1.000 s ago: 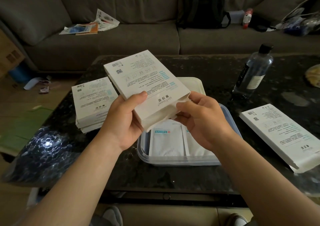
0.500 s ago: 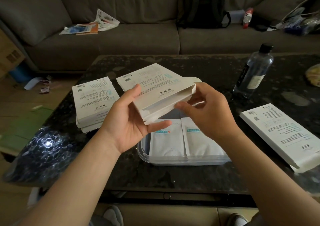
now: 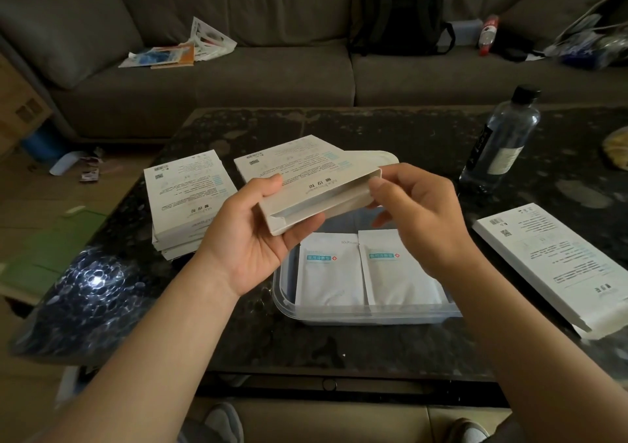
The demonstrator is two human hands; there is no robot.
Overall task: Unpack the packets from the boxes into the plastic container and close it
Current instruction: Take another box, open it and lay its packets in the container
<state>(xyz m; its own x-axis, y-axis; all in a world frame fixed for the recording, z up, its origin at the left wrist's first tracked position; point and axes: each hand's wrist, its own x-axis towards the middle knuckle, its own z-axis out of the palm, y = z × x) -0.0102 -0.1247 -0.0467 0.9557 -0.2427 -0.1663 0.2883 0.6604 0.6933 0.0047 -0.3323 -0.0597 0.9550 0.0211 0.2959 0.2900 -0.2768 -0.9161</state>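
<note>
The left hand [image 3: 251, 238] grips an opened box [image 3: 306, 177], with the thumb on the printed top and the fingers curled under it. It holds the box above the far part of the plastic container [image 3: 356, 318], with the open end turned toward the person. I judge this is so that the content can be pulled out and dropped directly below. The right hand [image 3: 418, 218] pinches the right corner of the open end between thumb and forefinger, probably to keep the mouth wide. The other fingers are loosely bent and hold nothing. Inside the opening I cannot see any packet (the interior is in shadow).

The container stands on the dark desk [image 3: 373, 130], near the front edge and between both arms, so each hand reaches it easily. In it lie two packets side by side, the left packet [image 3: 328, 272] and the right packet [image 3: 397, 276], both flat with the label up. If more lie under them, I cannot tell.

In total I count five boxes. One is in the hands, and one single box [image 3: 550, 262] lies to the right with its end open, so it is likely already emptied. To the left is a stack of boxes [image 3: 187, 198], which seems to be three high and waiting. One white lid [image 3: 380, 158] shows behind the held box, not yet put on. One bottle [image 3: 503, 143] stands far to the right.
</note>
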